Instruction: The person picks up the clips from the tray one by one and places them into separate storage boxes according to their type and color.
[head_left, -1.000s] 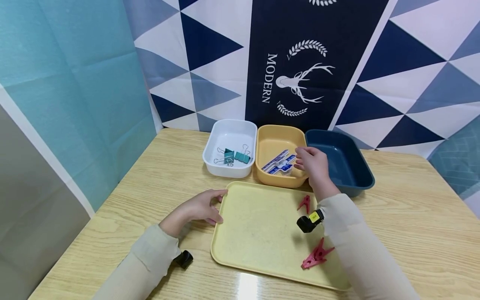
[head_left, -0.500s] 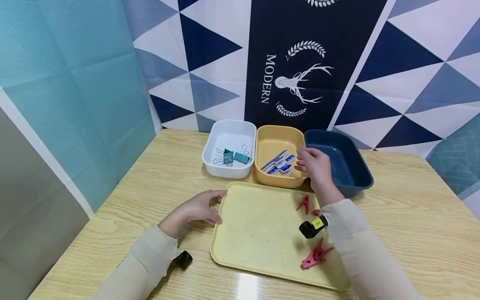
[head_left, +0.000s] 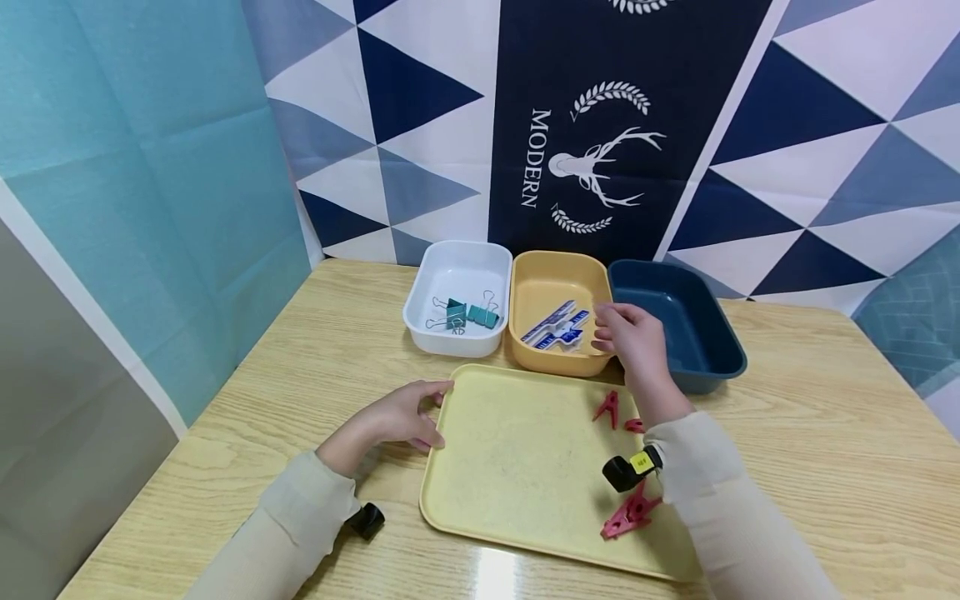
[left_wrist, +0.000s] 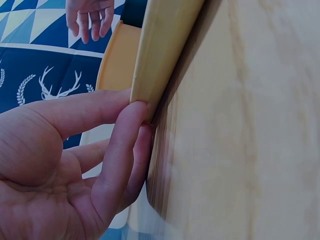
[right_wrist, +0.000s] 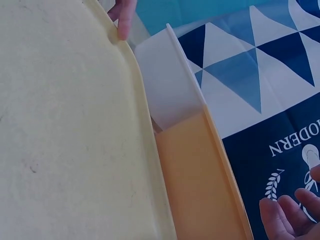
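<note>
Your right hand (head_left: 636, 340) and sleeve (head_left: 693, 454) have edged right, the hand by the right edge of the orange bin (head_left: 558, 279) near centre frame, fingers loosely bent, no held thing visible. That bares a small red clip (head_left: 634, 426), so at least three seem left on the yellow tray (head_left: 517, 450), lower right. Your left hand (head_left: 401, 417), fingers bent close, holds its left rim.

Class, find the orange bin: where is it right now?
In the head view, the orange bin stands just beyond the yellow tray, between the white bin on its left and the dark blue bin on its right.
</note>
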